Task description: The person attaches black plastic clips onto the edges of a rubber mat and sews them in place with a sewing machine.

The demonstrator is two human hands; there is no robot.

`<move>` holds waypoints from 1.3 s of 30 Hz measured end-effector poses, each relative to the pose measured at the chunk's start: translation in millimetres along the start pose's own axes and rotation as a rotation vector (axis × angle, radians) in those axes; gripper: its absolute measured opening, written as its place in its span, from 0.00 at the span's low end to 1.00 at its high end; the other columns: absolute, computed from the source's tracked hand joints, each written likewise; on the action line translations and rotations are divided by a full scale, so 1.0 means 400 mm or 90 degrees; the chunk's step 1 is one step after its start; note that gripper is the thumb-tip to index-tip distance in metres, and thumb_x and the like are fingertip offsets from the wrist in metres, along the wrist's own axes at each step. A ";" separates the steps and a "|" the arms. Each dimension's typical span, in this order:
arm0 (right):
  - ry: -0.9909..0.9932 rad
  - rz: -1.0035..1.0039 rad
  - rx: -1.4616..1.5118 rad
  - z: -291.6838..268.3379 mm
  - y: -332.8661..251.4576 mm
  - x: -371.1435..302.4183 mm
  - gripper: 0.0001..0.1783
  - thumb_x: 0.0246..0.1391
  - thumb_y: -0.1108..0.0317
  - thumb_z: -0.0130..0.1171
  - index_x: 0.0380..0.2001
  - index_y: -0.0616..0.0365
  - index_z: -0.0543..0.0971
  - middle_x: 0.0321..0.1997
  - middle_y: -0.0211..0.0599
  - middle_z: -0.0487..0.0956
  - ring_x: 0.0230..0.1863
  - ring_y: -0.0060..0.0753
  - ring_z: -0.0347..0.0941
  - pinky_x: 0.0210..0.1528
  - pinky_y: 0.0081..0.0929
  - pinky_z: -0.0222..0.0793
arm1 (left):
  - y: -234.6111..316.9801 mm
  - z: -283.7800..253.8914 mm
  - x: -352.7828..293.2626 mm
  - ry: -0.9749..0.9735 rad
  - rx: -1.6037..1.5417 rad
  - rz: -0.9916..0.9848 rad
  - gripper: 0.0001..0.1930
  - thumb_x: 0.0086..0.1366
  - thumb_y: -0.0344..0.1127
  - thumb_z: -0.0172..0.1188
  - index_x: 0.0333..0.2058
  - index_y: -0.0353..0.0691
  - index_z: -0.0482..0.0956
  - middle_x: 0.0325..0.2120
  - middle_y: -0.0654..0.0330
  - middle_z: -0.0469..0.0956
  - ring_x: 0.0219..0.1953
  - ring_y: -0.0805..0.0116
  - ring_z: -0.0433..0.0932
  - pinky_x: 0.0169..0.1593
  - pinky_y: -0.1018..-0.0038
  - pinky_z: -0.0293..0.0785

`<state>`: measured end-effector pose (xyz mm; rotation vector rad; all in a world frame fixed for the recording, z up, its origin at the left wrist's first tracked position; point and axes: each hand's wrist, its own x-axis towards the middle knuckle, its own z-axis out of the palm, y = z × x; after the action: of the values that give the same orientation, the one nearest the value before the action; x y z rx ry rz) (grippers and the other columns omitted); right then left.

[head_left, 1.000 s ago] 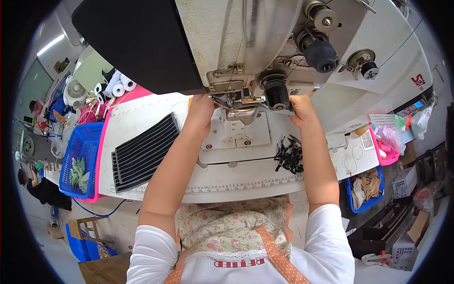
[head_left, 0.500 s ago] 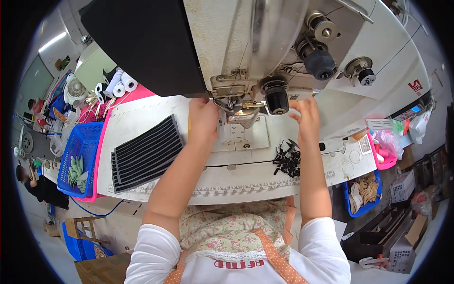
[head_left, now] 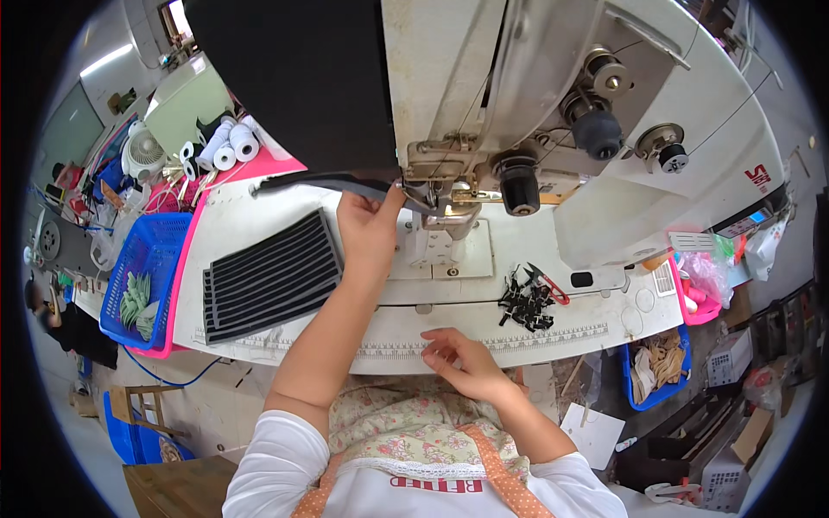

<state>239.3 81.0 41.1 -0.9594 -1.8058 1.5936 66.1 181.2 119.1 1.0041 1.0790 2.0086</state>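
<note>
Running left from the machine (head_left: 540,95): one dark strip (head_left: 302,180), pinched in the left hand (head_left: 369,231) beside the stitching area. Right hand (head_left: 466,367): loosely open, nothing visible in it, near the table (head_left: 414,321) edge. I would guide the strip flat and lightly taut, hand clear of moving parts. Nearby: striped pieces (head_left: 272,276), clippings (head_left: 523,304), red-handled snips (head_left: 549,284).

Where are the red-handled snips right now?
In the head view, the snips lie right of centre on the white table, beside the pile of black scraps.
</note>
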 end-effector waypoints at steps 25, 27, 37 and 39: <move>0.059 -0.040 0.057 -0.007 0.051 0.019 0.11 0.48 0.75 0.56 0.38 0.60 0.74 0.25 0.30 0.74 0.21 0.17 0.62 0.25 0.12 0.59 | 0.014 0.012 0.004 0.023 0.039 -0.033 0.09 0.53 0.22 0.55 0.34 0.34 0.70 0.24 0.64 0.73 0.22 0.84 0.65 0.28 0.89 0.62; 0.058 -0.041 0.056 -0.006 0.050 0.018 0.11 0.48 0.75 0.56 0.38 0.60 0.74 0.25 0.30 0.74 0.21 0.17 0.62 0.25 0.12 0.59 | 0.014 0.011 0.001 0.029 0.025 -0.043 0.09 0.53 0.22 0.55 0.34 0.33 0.69 0.24 0.62 0.73 0.23 0.82 0.67 0.29 0.87 0.63; 0.066 -0.048 0.051 -0.001 0.052 0.017 0.10 0.48 0.75 0.56 0.37 0.60 0.75 0.24 0.29 0.74 0.21 0.16 0.61 0.25 0.11 0.58 | 0.013 0.008 -0.017 0.010 -0.045 -0.023 0.11 0.52 0.19 0.54 0.35 0.32 0.66 0.26 0.58 0.74 0.25 0.76 0.72 0.32 0.85 0.69; 0.068 -0.046 0.052 0.001 0.049 0.017 0.10 0.48 0.75 0.56 0.37 0.61 0.75 0.24 0.29 0.74 0.21 0.16 0.61 0.24 0.11 0.58 | 0.006 0.002 -0.009 -0.045 -0.034 0.007 0.13 0.51 0.18 0.55 0.36 0.31 0.65 0.26 0.58 0.75 0.23 0.78 0.72 0.28 0.88 0.68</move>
<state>237.9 87.0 21.3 -0.9132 -1.6712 1.5310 68.4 177.6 120.3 1.0467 0.9794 1.9858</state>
